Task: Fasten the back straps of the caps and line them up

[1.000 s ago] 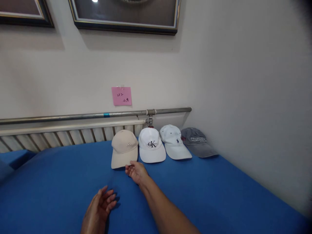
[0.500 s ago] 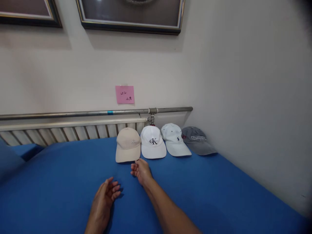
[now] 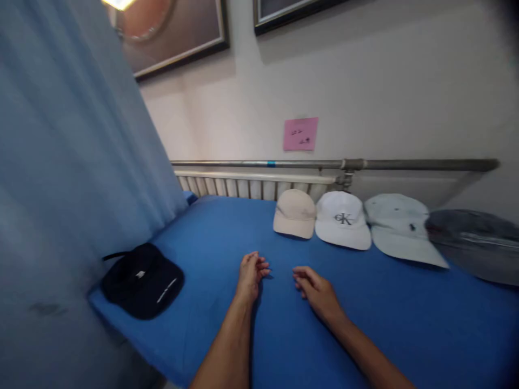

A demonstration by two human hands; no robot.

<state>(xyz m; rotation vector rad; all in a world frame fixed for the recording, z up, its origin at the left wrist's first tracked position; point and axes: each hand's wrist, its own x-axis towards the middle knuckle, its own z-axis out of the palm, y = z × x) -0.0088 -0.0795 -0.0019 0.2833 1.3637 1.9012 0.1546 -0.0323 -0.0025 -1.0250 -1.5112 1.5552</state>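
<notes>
My left hand (image 3: 252,274) hovers over or rests on the blue sheet (image 3: 219,232), fingers loosely curled and apart, holding nothing. To its right my right hand (image 3: 316,290) is also empty, its fingers bent but apart. Beyond the hands a row of caps lines the back: a beige cap (image 3: 295,213), a white cap (image 3: 343,219) with dark letters, a pale cap (image 3: 401,229) with a small dark emblem, and a grey cap (image 3: 478,243), blurred at the right. A black cap (image 3: 141,281) with small white marks lies alone at the left edge, its strap sticking out.
A blue curtain (image 3: 81,151) hangs along the left side. Behind the bed run a metal pipe (image 3: 308,163) and a white radiator (image 3: 239,187). On the wall are a pink note (image 3: 300,134) and framed pictures (image 3: 182,32).
My view has swung left, bringing the curtain and black cap into sight. My right hand has drawn back from the beige cap's brim. The row of caps stays in place.
</notes>
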